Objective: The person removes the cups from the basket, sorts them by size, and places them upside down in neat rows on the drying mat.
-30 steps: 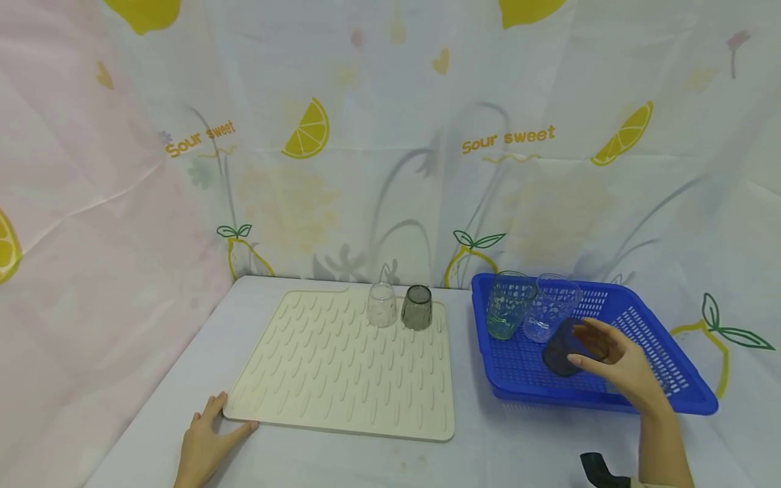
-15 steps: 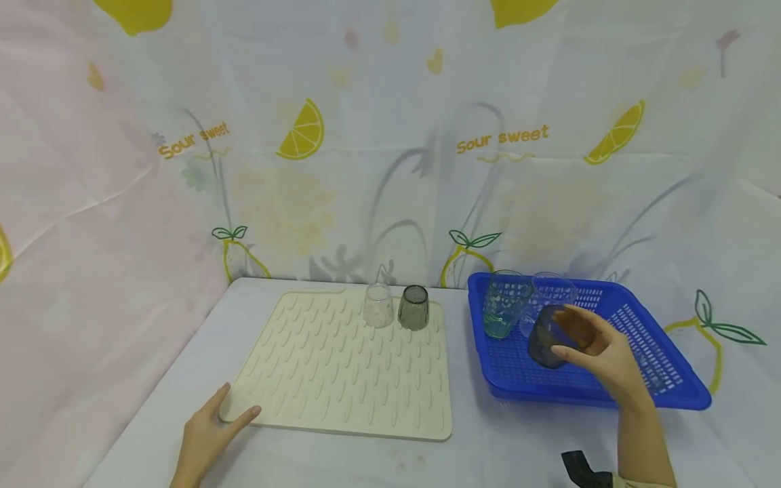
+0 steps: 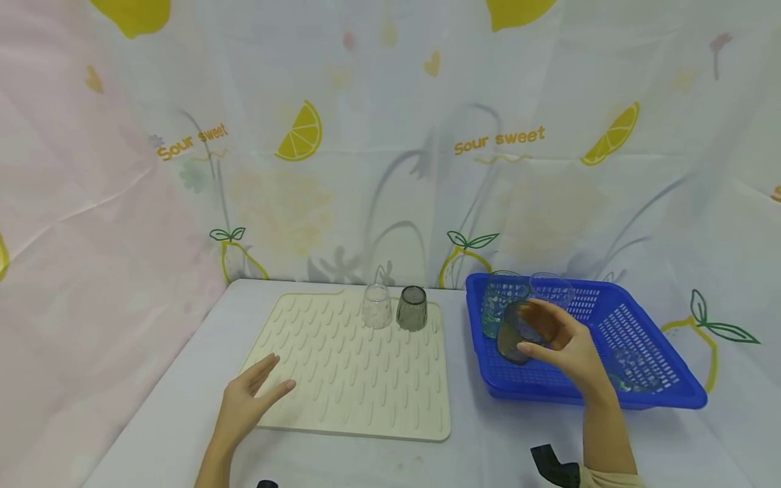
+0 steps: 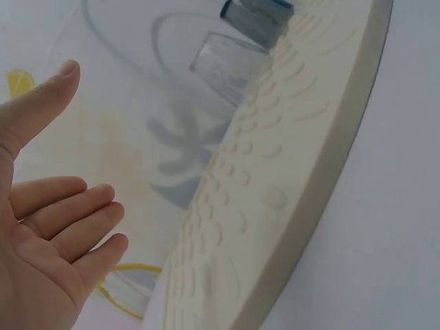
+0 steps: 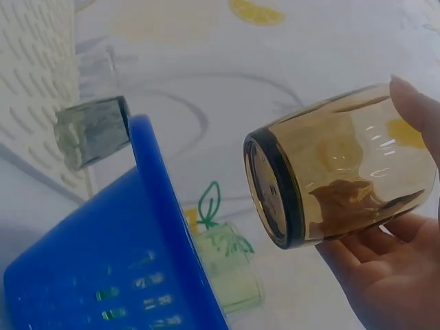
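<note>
My right hand (image 3: 570, 349) grips a brown-tinted glass tumbler (image 5: 344, 165) over the blue basket (image 3: 537, 391), thumb on one side and fingers on the other. The tumbler is tilted, its base turned away from the palm in the right wrist view. My left hand (image 3: 244, 403) hovers over the front left corner of the cream ridged mat (image 3: 348, 379), its fingers extended and nothing in them. Toward the mat's back right, a clear glass (image 3: 377, 308) and a grey glass (image 3: 412, 309) stand side by side.
Inside the basket, a green-tinted glass (image 3: 495, 298) and a clear patterned glass (image 3: 552, 288) stand at the back left, partly hidden behind the held tumbler. More glassware (image 3: 634, 371) lies at the basket's right. A printed cloth (image 3: 342, 203) hangs behind the table.
The right hand has lifted the tumbler off the basket's bottom and carried it left. My left hand has come off the mat's corner and moved up and to the right.
</note>
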Demonstrator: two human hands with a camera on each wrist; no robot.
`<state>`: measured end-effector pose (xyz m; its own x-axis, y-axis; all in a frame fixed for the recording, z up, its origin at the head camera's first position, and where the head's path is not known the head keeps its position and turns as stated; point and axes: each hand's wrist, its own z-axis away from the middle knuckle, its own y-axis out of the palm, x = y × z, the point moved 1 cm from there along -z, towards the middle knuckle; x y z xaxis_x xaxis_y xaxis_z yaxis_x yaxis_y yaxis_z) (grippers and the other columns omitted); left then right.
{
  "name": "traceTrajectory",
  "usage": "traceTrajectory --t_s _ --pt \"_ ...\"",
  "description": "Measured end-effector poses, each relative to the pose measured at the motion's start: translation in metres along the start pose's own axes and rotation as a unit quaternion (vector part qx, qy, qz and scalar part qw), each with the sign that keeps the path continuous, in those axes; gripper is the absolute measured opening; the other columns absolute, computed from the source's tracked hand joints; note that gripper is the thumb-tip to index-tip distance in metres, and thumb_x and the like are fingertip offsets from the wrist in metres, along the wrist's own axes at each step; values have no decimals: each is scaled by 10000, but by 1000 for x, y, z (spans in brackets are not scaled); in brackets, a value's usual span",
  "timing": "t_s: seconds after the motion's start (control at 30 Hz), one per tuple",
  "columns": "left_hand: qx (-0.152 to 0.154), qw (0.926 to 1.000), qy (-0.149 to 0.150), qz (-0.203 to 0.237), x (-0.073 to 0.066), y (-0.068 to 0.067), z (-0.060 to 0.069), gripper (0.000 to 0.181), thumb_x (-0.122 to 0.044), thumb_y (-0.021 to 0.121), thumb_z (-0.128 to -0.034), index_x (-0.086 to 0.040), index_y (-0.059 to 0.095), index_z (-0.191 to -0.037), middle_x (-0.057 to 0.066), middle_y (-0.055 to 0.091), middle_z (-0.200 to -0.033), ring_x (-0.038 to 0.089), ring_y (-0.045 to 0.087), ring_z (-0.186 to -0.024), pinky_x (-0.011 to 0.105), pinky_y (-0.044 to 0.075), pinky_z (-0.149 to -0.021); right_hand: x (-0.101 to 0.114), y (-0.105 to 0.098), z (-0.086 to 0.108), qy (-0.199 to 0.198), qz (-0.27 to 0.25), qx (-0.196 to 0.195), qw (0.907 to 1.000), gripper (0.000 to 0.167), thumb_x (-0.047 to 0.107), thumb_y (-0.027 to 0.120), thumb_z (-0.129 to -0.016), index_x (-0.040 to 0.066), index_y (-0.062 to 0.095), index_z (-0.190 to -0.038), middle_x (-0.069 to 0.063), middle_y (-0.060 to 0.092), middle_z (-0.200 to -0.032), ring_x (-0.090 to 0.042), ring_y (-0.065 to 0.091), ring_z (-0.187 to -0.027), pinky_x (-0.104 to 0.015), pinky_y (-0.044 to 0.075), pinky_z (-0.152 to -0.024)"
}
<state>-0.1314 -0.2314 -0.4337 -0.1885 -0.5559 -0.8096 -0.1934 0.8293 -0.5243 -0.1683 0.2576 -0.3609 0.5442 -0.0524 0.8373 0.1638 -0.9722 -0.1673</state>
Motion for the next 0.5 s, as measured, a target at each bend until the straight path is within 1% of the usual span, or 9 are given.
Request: traceTrajectory --t_s 0.07,0.23,0.37,0.5 --pt "53 9998 94 137 -7 5 -3 611 -174 733 -824 115 469 -1293 246 524 -1300 388 500 -1199 394 379 -971 -1 6 -3 -49 -60 80 9999 646 -226 637 -735 -141 387 -1325 -1 607 -1217 -73 574 -1132 -189 447 -966" --pt "230 9970 403 613 -25 18 -10 582 -134 737 -816 96 487 -1288 216 575 -1257 363 554 -1158 453 400 -991 -2 18 -8 -68 32 218 9997 646 -209 655 -734 -163 375 -1315 -17 611 -1204 -81 576 -1127 -199 452 -968" --pt "432 9922 648 976 -38 29 -19 570 -117 744 -807 76 501 -1285 190 602 -1234 329 582 -1134 442 423 -998 -3 27 -13 -140 11 302 9994 655 -202 667 -724 -166 378 -1311 -64 613 -1196 -102 580 -1121 -194 451 -969" --pt "606 9853 934 1298 -52 40 -28 549 -88 741 -805 72 511 -1276 184 618 -1208 327 597 -1106 405 457 -983 -3 37 -19 -233 -121 416 9988 661 -194 674 -724 -173 372 -1311 -65 610 -1208 -107 578 -1129 -199 440 -985"
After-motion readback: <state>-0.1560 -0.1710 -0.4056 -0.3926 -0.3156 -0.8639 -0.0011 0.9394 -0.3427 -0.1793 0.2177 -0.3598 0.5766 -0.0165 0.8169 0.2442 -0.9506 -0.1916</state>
